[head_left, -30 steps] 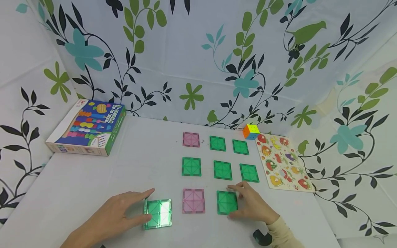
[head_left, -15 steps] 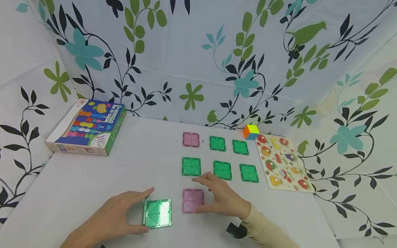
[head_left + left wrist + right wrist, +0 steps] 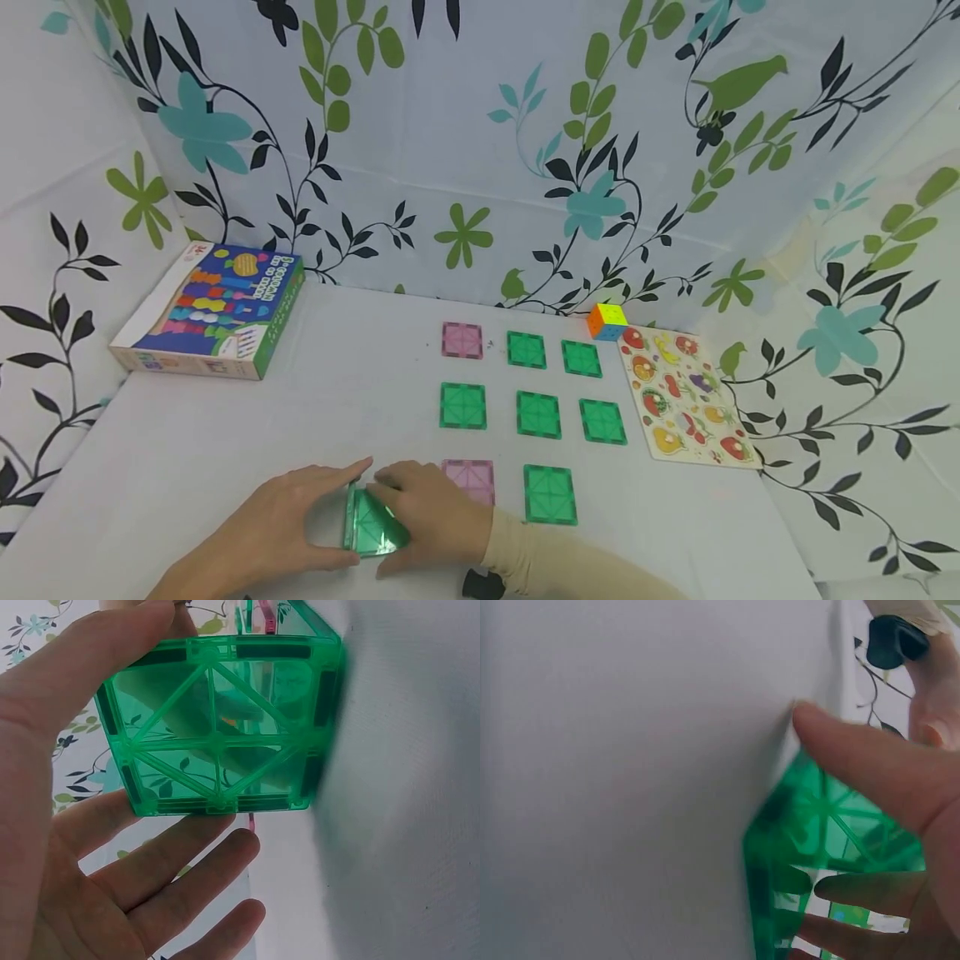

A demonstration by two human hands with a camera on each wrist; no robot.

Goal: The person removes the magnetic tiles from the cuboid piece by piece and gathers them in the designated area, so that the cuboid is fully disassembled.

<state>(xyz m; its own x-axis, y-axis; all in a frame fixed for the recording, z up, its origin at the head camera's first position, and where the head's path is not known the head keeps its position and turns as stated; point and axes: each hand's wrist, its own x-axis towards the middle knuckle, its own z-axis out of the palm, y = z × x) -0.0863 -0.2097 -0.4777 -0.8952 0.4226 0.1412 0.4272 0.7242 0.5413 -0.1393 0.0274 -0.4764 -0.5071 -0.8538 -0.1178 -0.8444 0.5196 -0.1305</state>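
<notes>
In the head view my left hand (image 3: 277,517) holds the left side of a green magnetic tile structure (image 3: 369,525) between thumb and fingers. The left wrist view shows its upright green tile (image 3: 217,735), with the thumb on one edge and fingertips at the opposite edge. My right hand (image 3: 435,512) is at the structure's right side, covering part of it. Up close in the right wrist view, the right thumb (image 3: 862,757) extends beside a green tile (image 3: 825,810), its tip apart from the tile's edge. Right-hand fingers spread near the tile's other side.
To the right lie several flat green tiles (image 3: 537,415) and two pink tiles, one pink tile (image 3: 471,479) partly behind the right hand. A puzzle cube (image 3: 607,322) and fruit board (image 3: 686,396) are at the back right. A game box (image 3: 213,308) lies back left.
My right hand has moved left from the nearest green tile, past the pink tile, to the green structure. The left hand has stayed at the structure.
</notes>
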